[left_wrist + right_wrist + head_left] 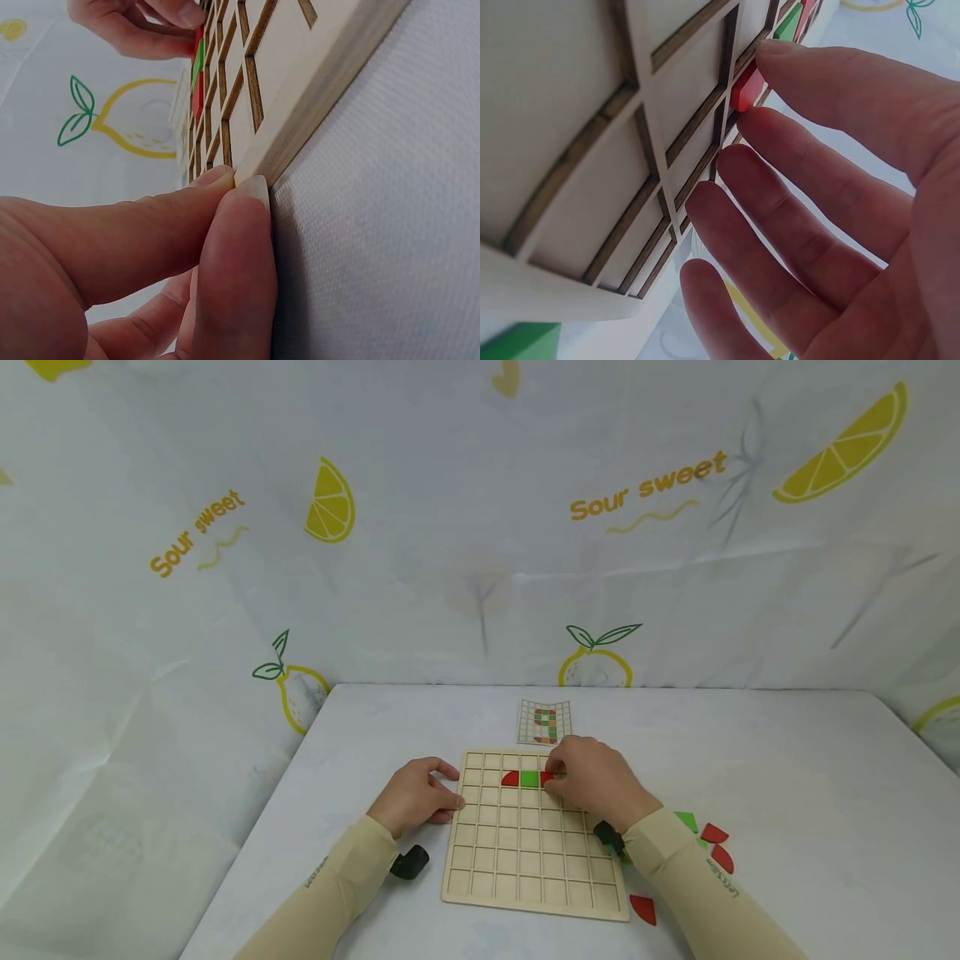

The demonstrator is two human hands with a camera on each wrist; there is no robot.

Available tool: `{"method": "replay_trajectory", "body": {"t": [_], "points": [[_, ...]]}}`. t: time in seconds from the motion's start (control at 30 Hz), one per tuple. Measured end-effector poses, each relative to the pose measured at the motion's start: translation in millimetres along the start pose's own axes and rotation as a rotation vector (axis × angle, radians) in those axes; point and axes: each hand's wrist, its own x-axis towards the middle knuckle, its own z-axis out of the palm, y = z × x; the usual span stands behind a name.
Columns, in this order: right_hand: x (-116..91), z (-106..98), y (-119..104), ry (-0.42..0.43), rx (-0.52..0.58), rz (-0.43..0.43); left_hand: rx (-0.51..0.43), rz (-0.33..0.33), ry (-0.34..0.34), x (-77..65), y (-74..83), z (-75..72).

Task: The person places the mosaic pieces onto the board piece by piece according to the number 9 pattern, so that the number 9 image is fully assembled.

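Note:
A pale wooden grid board (517,862) lies flat on the white table. My left hand (420,791) pinches its left edge between thumb and finger, as the left wrist view shows close up. Near the board's far side, my right hand (600,777) has thumb and index finger about a red quarter-circle tile (747,90) at a grid cell, its other fingers spread loosely. In the same row, a green square tile (529,779) sits directly left of it, followed by another red quarter-circle tile (511,778). The right hand partly covers the red tile in the head view.
Behind the board lies a small pattern card (527,725) with a coloured design. Loose red tiles (722,858) and green tiles (686,820) are scattered right of the board, with one red tile (642,909) by its near right corner. A lemon-print cloth (450,527) hangs behind.

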Motion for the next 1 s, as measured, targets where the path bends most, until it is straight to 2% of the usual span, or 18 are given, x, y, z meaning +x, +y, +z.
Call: {"method": "replay_trajectory", "body": {"t": [0.2, 0.33, 0.47, 0.7, 0.87, 1.0], "points": [[-3.0, -4.3, 5.4, -0.005, 0.006, 0.012, -0.005, 0.005, -0.011, 2.1, 4.1, 4.1], [-6.4, -9.1, 14.6, -0.011, 0.053, 0.029, -0.001, -0.005, -0.009, 1.6, 5.0, 6.6], [-16.4, -22.0, 28.0, -0.013, 0.093, 0.047, 0.007, -0.012, -0.008, 0.6, 3.9, 8.1], [-34.6, -41.7, 60.1, -0.023, 0.093, 0.103, 0.018, 0.001, 0.003, 0.3, 0.5, 3.7], [-48.2, -46.5, 83.6, -0.053, 0.092, 0.077, 0.011, -0.007, 0.007, -1.4, -0.5, 1.5], [-56.9, -48.0, 93.4, -0.068, 0.113, 0.041, 0.001, -0.012, 0.008, -2.7, 1.1, 2.4]]}}
